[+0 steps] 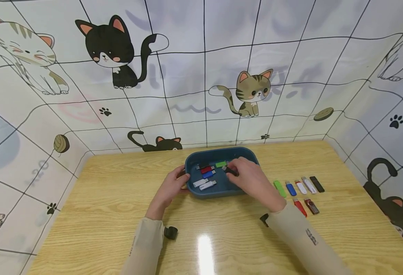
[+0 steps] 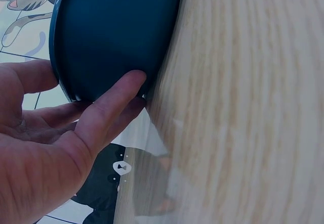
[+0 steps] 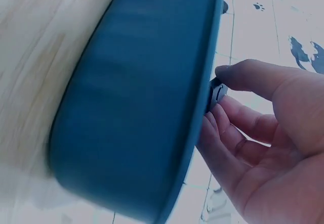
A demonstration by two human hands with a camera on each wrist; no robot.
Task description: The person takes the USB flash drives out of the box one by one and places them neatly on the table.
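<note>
A dark blue plastic bin [image 1: 218,195] stands on the table near the wall. My left hand [image 1: 169,186] grips its left end; in the left wrist view one finger lies along the bin's wall [image 2: 111,37] and others reach around the end. Over the bin's right part, my right hand [image 1: 251,177] pinches a black USB stick [image 1: 230,171] between thumb and fingers, its metal plug pointing left. Inside the bin lie a green USB stick [image 1: 220,164], a dark red one [image 1: 207,169], a blue one [image 1: 208,174] and two white ones [image 1: 207,185].
Right of the bin, several USB sticks lie in two rows on the wooden table [image 1: 119,214]: green [image 1: 280,188], blue [image 1: 291,188], white [image 1: 300,187], silver-white [image 1: 309,185] and black [image 1: 317,184], with red [image 1: 300,207] and dark brown [image 1: 312,206] nearer me. Cat-print walls enclose the table.
</note>
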